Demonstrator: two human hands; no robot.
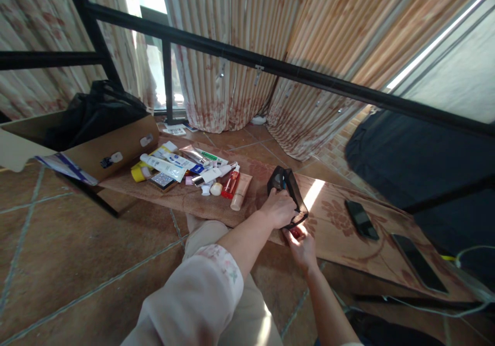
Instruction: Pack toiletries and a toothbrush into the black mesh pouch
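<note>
A black open case (296, 196) with raised walls stands on the cloth-covered bench. My left hand (279, 208) bends over its near wall with curled fingers; what they hold, if anything, is hidden. At the case's near right corner, my right hand (301, 245) grips the edge from below, and a small patch of red shows by its fingertips. To the left lie several cosmetics: a beige tube (241, 192), a red bottle (231, 181), a white tube (164, 167), a yellow container (139, 172) and a glittery square compact (163, 182).
A cardboard box (131, 139) holding black fabric (96, 111) stands at the bench's left end. Two dark phones (361, 219) lie toward the right end. A black metal rail (240, 54) crosses behind, before striped curtains (240, 93). A pale cable (429, 310) hangs at lower right.
</note>
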